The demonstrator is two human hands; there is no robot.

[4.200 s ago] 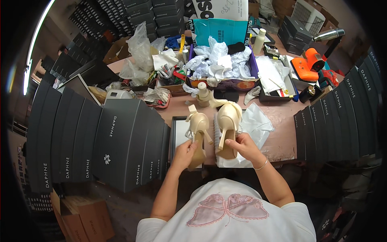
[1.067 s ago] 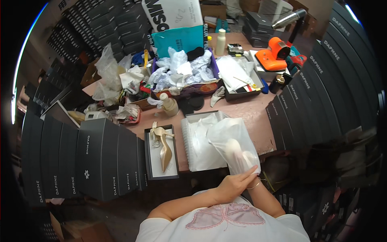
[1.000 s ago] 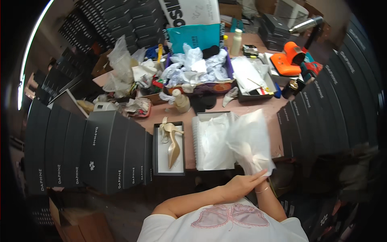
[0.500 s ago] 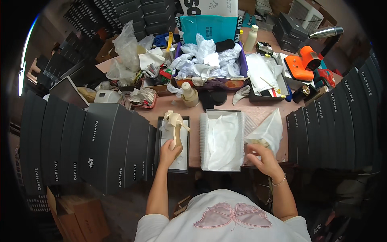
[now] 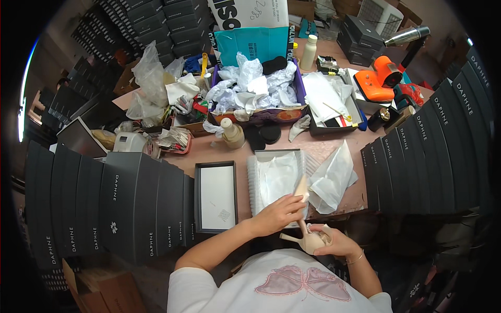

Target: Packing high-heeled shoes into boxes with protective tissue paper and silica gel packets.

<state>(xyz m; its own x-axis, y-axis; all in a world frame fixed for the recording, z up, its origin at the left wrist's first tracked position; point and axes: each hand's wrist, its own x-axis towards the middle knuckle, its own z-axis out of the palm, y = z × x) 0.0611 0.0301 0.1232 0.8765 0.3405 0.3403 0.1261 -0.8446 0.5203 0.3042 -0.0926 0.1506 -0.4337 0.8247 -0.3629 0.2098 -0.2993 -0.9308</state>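
Shoe (image 5: pixel 311 243) gripped by L hand (image 5: pixel 281 213) + R hand (image 5: pixel 337 243), white-lettered dk boxes (image 5: pixel 133 203) either side.

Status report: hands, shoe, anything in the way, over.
Left hand on toe end of cream high-heeled shoe, right hand at heel end. Dark rectangular tissue-lined box just beyond, white crumpled wrapping to its right. No obstruction seen.

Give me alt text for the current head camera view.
A person's left hand and right hand hold a beige high-heeled shoe by an open shoebox containing white tissue paper. Dark shoeboxes line both sides.
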